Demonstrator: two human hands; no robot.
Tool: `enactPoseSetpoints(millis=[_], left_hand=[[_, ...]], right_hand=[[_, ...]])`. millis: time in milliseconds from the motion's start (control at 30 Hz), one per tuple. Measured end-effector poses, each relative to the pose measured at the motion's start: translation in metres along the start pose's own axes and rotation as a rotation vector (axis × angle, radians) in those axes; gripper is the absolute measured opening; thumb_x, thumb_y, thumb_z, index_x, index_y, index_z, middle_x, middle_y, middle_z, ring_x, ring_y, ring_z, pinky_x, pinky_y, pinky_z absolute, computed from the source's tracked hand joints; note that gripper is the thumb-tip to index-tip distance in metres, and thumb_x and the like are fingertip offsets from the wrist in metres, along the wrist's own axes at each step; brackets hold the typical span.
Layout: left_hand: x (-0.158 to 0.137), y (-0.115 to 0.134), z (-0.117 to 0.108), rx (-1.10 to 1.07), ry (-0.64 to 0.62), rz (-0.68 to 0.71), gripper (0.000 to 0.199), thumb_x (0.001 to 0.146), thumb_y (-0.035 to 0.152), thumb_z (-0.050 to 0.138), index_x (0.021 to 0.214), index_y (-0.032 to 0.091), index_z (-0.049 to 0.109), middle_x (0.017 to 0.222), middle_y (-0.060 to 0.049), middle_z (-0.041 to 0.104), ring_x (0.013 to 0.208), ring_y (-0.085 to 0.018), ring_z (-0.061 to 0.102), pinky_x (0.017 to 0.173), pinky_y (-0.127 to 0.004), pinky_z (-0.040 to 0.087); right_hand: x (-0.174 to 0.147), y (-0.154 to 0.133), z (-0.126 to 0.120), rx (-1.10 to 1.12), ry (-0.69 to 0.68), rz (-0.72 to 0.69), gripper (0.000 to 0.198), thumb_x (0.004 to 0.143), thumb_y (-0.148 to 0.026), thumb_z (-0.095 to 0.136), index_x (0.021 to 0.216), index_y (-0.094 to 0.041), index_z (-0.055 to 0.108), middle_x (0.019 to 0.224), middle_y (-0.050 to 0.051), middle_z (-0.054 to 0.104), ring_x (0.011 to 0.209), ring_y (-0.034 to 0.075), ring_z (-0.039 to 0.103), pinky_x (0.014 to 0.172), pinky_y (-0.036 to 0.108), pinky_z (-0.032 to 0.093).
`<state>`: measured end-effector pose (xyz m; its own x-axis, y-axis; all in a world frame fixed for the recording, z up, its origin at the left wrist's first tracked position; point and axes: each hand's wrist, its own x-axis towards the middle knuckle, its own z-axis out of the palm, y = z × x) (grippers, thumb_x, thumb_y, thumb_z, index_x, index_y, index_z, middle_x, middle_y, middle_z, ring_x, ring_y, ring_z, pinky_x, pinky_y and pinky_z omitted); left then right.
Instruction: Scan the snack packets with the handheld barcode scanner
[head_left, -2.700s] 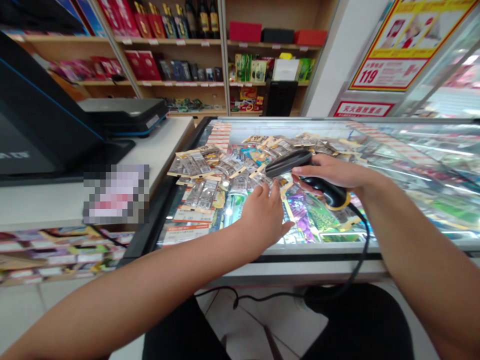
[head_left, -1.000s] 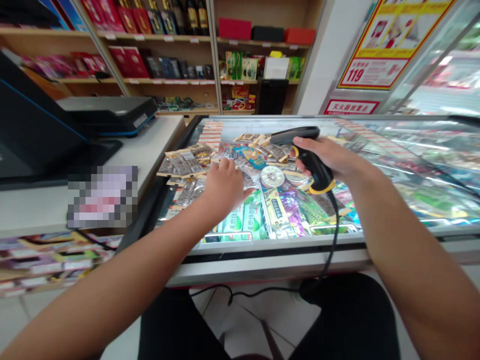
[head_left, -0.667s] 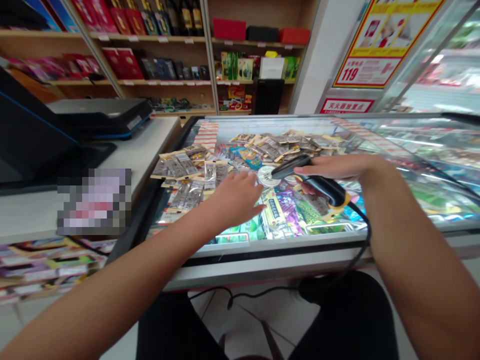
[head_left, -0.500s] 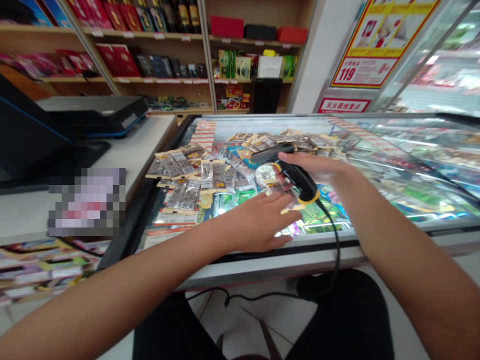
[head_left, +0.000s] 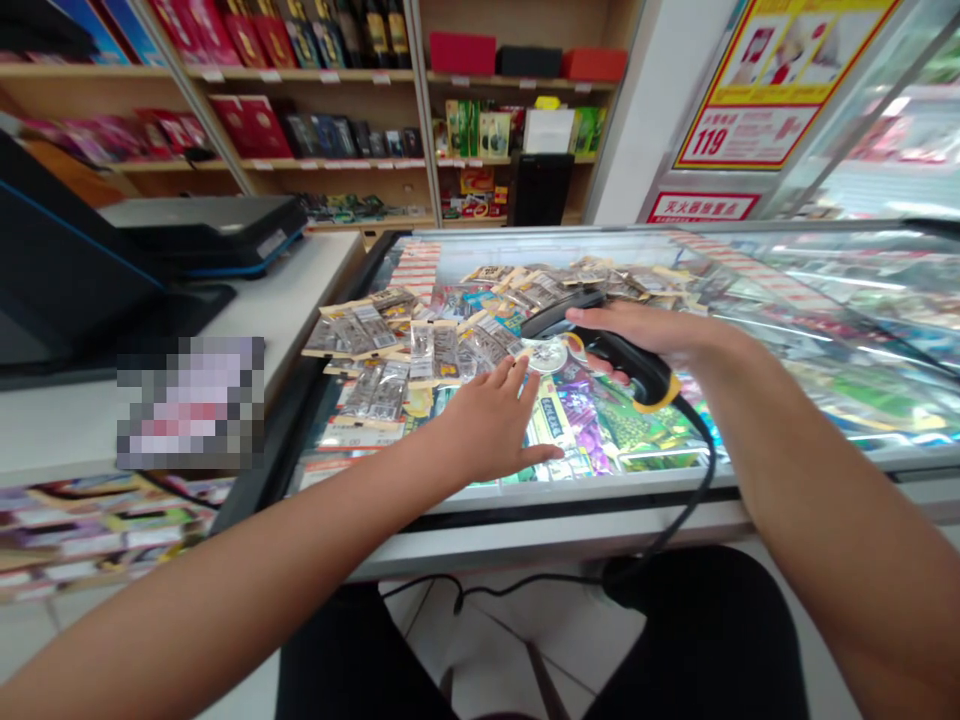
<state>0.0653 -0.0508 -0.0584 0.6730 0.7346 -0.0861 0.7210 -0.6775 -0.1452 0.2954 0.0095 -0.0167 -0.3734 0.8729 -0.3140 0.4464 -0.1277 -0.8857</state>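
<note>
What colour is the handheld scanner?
The scanner is mostly black, with yellow trim at its lower end; best seen in the head view.

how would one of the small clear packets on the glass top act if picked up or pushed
The front-left packet is probably light, being small and flat. Its shiny, creased wrapper suggests it may bend easily. Pushed, it would likely slide across the smooth glass top, not roll.

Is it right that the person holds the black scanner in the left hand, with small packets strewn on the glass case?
Not quite: the head view shows the scanner in the right hand, not the left hand. The packets do lie on the glass case.
</note>
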Motion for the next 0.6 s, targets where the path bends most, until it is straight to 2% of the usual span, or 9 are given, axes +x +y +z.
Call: enactPoseSetpoints(millis=[300, 367, 467, 533, 600], left_hand=[[-0.003, 0.002, 0.001, 0.002, -0.002, 0.004, 0.098, 0.095, 0.075, 0.037, 0.159, 0.001, 0.029, 0.167, -0.028, 0.016, 0.155, -0.040, 0.023, 0.120, -0.048, 0.031], [-0.003, 0.001, 0.000, 0.027, 0.027, 0.007, 0.096, 0.095, 0.074, 0.039, 0.157, 0.002, 0.032, 0.165, -0.028, 0.025, 0.152, -0.041, 0.030, 0.118, -0.048, 0.034], [0.002, -0.008, -0.001, 0.077, 0.166, 0.011, 0.083, 0.097, 0.069, 0.041, 0.153, 0.008, 0.041, 0.153, -0.025, 0.047, 0.137, -0.039, 0.049, 0.108, -0.048, 0.042], [0.010, -0.020, 0.000, 0.103, 0.281, 0.007, 0.069, 0.101, 0.062, 0.039, 0.150, 0.014, 0.045, 0.149, -0.022, 0.051, 0.134, -0.037, 0.051, 0.107, -0.048, 0.041], [0.019, -0.036, 0.002, 0.113, 0.335, 0.016, 0.060, 0.102, 0.056, 0.040, 0.149, 0.018, 0.047, 0.151, -0.019, 0.048, 0.140, -0.035, 0.045, 0.112, -0.047, 0.037]], right_hand=[[-0.007, -0.005, 0.002, -0.091, -0.033, 0.015, 0.054, 0.079, -0.071, 0.070, 0.066, -0.019, 0.064, 0.055, 0.006, 0.058, 0.040, 0.013, 0.048, 0.035, 0.027, 0.040], [-0.007, -0.007, 0.002, -0.075, 0.000, 0.001, 0.053, 0.079, -0.071, 0.070, 0.066, -0.019, 0.062, 0.054, 0.006, 0.058, 0.040, 0.013, 0.048, 0.035, 0.027, 0.040], [-0.003, -0.006, 0.001, 0.012, 0.106, -0.056, 0.052, 0.080, -0.070, 0.070, 0.070, -0.020, 0.060, 0.058, 0.006, 0.061, 0.042, 0.014, 0.051, 0.036, 0.027, 0.041], [0.003, -0.005, -0.001, 0.087, 0.239, -0.109, 0.049, 0.079, -0.069, 0.071, 0.078, -0.021, 0.062, 0.064, 0.006, 0.064, 0.044, 0.014, 0.053, 0.037, 0.027, 0.042], [0.010, -0.002, -0.002, 0.120, 0.378, -0.156, 0.048, 0.078, -0.067, 0.074, 0.086, -0.021, 0.063, 0.069, 0.005, 0.065, 0.045, 0.014, 0.054, 0.039, 0.027, 0.042]])
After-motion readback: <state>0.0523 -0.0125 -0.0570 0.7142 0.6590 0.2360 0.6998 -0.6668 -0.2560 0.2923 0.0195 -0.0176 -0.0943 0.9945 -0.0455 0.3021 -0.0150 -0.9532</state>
